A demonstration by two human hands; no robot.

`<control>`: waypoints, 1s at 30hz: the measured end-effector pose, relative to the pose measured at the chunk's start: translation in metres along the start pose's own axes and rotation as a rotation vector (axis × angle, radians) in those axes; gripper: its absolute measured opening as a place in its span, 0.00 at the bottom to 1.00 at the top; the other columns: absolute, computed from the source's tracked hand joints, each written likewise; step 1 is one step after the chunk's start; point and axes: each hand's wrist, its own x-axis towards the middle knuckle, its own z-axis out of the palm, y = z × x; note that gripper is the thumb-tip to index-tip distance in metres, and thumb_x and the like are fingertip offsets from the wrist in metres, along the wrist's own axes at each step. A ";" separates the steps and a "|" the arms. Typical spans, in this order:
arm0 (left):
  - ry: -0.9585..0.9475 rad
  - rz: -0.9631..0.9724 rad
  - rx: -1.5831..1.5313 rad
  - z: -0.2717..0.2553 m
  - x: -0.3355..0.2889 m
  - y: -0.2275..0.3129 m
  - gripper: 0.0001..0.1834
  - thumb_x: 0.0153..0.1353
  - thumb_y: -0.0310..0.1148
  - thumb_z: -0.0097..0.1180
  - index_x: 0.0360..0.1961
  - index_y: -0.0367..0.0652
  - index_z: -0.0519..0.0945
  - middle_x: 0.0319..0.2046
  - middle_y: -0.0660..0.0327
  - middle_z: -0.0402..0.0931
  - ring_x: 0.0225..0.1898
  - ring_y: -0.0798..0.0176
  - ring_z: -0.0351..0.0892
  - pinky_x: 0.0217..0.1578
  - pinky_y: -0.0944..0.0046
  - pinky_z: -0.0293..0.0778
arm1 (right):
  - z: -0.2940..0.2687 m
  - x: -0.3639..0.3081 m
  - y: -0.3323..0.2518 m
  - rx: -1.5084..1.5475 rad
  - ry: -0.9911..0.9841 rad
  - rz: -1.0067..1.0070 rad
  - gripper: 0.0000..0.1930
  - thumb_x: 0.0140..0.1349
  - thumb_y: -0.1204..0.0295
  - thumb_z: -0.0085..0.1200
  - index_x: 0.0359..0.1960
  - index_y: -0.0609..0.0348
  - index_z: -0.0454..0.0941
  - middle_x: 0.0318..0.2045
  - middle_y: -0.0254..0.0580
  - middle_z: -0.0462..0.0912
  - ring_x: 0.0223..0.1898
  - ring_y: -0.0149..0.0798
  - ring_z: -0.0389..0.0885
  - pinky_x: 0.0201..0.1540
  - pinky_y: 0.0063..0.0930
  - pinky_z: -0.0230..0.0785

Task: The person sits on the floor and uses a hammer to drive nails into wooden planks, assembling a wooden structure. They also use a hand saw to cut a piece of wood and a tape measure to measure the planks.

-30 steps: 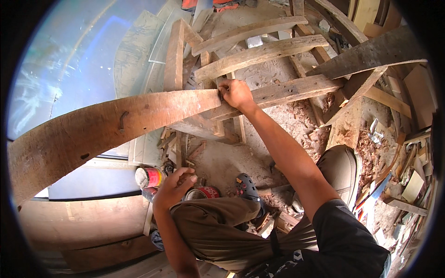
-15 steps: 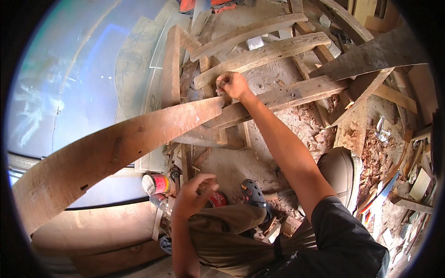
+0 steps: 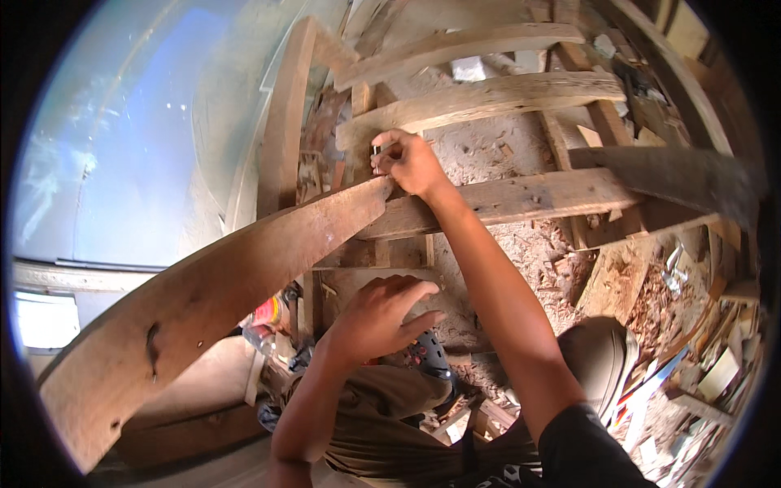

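Observation:
My right hand [image 3: 411, 163] is closed at the far end of a long wooden plank [image 3: 220, 260]. Between thumb and fingers it pinches a slim, short thing [image 3: 376, 151] with a black upper end; its exact kind is too small to make out. The plank's end meets a wooden beam [image 3: 504, 199] of a rough timber frame, just below this hand. From there the plank runs toward the lower left, with a dark crack and small holes on its face. My left hand [image 3: 382, 319] hovers empty in front of my knees, thumb and fingers apart, not touching the plank.
More rough beams [image 3: 480, 98] lie across the frame beyond my right hand. A dark board [image 3: 667, 175] rests on it at the right. A large bluish sheet [image 3: 122, 146] stands at the left. Wood scraps [image 3: 720, 374] litter the lower right; a red can [image 3: 267, 312] sits beneath the plank.
My left hand has risen and moved right, its fingers spreading. The plank's near end appears lower and more tilted. My right hand stays at the plank's far end; the slim thing now shows.

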 end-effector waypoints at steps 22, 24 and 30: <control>0.897 -0.773 -0.494 0.015 0.054 0.072 0.18 0.63 0.24 0.56 0.54 0.37 0.77 0.47 0.51 0.80 0.43 0.57 0.82 0.45 0.63 0.76 | -0.067 -0.099 -0.150 -0.160 0.009 0.484 0.08 0.59 0.77 0.61 0.41 0.62 0.84 0.34 0.42 0.87 0.34 0.28 0.82 0.39 0.21 0.74; 0.735 -0.791 -0.592 0.015 0.046 0.085 0.16 0.62 0.25 0.58 0.52 0.38 0.79 0.44 0.50 0.82 0.44 0.56 0.83 0.43 0.63 0.77 | -0.074 -0.124 -0.154 -0.121 -0.065 0.592 0.08 0.60 0.76 0.60 0.40 0.63 0.84 0.34 0.40 0.86 0.34 0.26 0.81 0.40 0.19 0.73; 0.314 -0.879 -0.658 0.039 -0.002 0.090 0.12 0.60 0.28 0.62 0.45 0.39 0.84 0.36 0.50 0.84 0.39 0.60 0.85 0.38 0.66 0.78 | -0.069 -0.204 -0.136 -0.035 -0.154 0.962 0.12 0.56 0.68 0.66 0.40 0.60 0.84 0.39 0.38 0.85 0.41 0.30 0.81 0.46 0.26 0.73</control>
